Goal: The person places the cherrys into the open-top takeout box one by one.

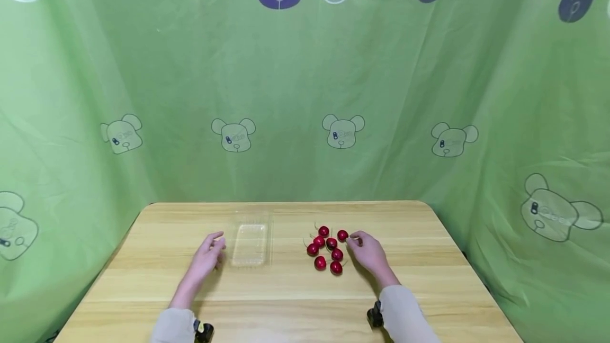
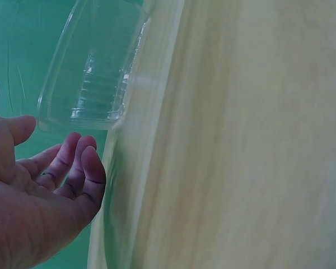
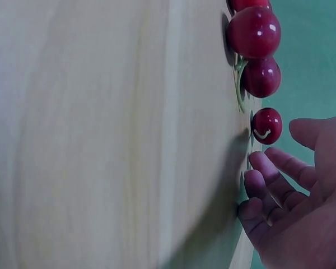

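While the right hand is hanging just beside the rightmost cherry, its thumb and fingertips are standing slightly apart; whether they are touching it, I cannot tell. That cherry's curled stem is facing the hand. 7 other cherries are lying to its left on the table. Further left, the clear container is resting with its long axis running front to back. Beside it, the left hand is hovering, thumb wide of loosely curved fingers.
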Demonstrator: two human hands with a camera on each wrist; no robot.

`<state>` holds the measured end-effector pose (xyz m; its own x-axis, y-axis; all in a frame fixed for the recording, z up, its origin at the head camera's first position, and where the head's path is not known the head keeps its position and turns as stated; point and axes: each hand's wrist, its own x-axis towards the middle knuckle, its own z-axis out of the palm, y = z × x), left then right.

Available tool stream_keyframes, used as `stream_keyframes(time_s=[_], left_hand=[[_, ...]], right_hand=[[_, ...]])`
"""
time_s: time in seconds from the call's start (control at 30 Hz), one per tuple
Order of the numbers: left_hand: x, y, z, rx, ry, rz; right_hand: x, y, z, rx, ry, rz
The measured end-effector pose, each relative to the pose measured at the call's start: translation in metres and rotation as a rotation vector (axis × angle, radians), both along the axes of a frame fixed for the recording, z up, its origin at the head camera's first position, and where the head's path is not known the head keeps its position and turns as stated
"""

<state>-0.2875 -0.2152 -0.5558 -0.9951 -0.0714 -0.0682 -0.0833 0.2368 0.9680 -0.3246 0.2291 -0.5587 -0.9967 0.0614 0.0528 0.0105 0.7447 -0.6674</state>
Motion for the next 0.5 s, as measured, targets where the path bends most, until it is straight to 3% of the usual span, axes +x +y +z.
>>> stream_keyframes(time_s=[0.5], left_hand=[[-0.0017, 0.0049, -0.0070, 0.028, 0.001, -0.006]], right_hand=[[-0.0041, -0.0050, -0.0011, 0.081, 0.013, -0.026]])
